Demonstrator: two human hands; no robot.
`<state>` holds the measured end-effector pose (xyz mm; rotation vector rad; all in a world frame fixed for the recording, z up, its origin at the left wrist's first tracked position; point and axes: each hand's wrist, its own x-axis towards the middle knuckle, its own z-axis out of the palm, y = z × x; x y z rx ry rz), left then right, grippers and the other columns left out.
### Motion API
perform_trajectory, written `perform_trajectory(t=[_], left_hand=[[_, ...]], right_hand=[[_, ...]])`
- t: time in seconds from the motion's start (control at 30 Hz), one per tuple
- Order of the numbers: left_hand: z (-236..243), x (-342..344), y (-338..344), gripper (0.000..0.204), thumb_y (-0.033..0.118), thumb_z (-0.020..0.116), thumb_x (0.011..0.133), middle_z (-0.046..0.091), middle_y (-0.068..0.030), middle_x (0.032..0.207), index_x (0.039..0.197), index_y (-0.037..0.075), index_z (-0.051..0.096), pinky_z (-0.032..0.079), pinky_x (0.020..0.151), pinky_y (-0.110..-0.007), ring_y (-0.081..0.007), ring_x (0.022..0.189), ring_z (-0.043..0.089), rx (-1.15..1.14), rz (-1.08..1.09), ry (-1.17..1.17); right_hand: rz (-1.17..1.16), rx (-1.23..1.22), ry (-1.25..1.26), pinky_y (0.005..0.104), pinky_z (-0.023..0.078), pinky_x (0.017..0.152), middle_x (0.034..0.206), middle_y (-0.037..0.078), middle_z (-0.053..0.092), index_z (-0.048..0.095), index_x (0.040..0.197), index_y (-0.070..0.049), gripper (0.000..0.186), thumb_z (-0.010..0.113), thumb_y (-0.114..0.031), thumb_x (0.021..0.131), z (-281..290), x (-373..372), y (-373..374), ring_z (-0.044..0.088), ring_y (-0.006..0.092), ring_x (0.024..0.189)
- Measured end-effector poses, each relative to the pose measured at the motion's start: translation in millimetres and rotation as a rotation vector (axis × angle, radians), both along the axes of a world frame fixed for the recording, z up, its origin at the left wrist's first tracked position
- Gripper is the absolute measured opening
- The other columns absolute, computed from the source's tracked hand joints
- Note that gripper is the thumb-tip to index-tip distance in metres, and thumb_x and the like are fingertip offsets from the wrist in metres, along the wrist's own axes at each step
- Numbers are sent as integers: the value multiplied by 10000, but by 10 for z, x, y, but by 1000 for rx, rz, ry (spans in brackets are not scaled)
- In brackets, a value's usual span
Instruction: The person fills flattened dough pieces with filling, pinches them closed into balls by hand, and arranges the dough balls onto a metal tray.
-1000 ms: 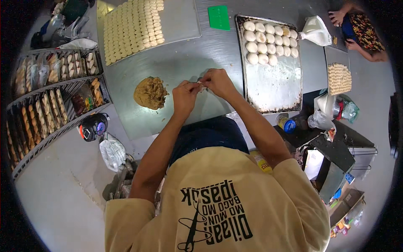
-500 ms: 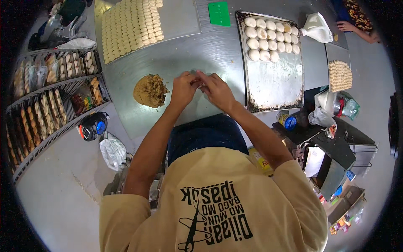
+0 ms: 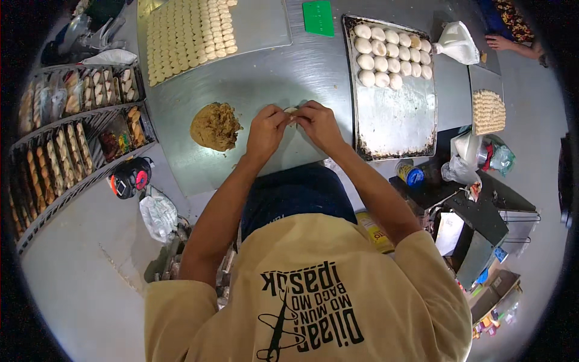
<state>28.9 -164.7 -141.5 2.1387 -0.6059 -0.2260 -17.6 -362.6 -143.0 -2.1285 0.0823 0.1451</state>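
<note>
My left hand (image 3: 267,130) and my right hand (image 3: 319,125) meet over the metal table, fingertips pinching a small piece of pale dough (image 3: 291,111) between them. Fingers hide most of the piece. Left of my left hand lies a big brown lump of crumbly filling (image 3: 215,127), with a few crumbs beside it. Beyond my right hand is a worn baking tray (image 3: 395,120); rows of round white dough balls (image 3: 392,51) fill its far part, and its near part shows bare metal.
Many small dough pieces (image 3: 190,39) cover a sheet at the far left. A green scraper (image 3: 318,18) lies at the back. Bread racks (image 3: 54,163) stand at left. Right are a white funnel-shaped container (image 3: 456,43), another dough tray (image 3: 488,111) and another person's arm (image 3: 512,46).
My hands have drawn slightly apart, and the pale dough now shows between the fingertips. The filling and tray of dough balls look unchanged; the whole view has shifted slightly.
</note>
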Motion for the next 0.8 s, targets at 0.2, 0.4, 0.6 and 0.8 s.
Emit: perform_trajectory(t=[0.2, 0.4, 0.6, 0.8], left_hand=[[-1, -145, -20, 212, 21, 725, 944, 717, -161, 1073, 1143, 14, 798, 594, 851, -456, -364, 977, 709, 53, 31, -63], [160, -255, 256, 596, -62, 664, 842, 648, -170, 1311, 1411, 98, 744, 568, 967, -439, -363, 1186, 621, 386, -119, -448], [507, -175, 601, 516, -81, 680, 874, 637, -187, 1271, 1361, 72, 760, 567, 953, -465, -353, 1143, 662, 252, 112, -281], [481, -311, 1167, 314, -70, 726, 888, 643, -186, 1207, 1189, 7, 775, 571, 922, -495, -376, 1075, 688, 97, 135, -216]], right_hand=[[12, -158, -227, 474, 609, 899, 1082, 182, 726, 797, 1203, -22, 311, 779, -39, 893, -100, -104, 124, 723, 398, 1002], [67, -450, -314, 463, 568, 911, 1215, 191, 691, 774, 1281, -31, 386, 771, -40, 895, 80, -217, 194, 656, 373, 1099], [-196, -550, -347, 568, 483, 1045, 1310, 223, 666, 678, 1444, -38, 504, 720, -327, 1033, 131, 564, 412, 591, 434, 1246], [-129, -797, -429, 642, 307, 1280, 1620, 330, 501, 498, 1611, 13, 698, 582, -457, 1103, -168, 648, 660, 379, 533, 1568]])
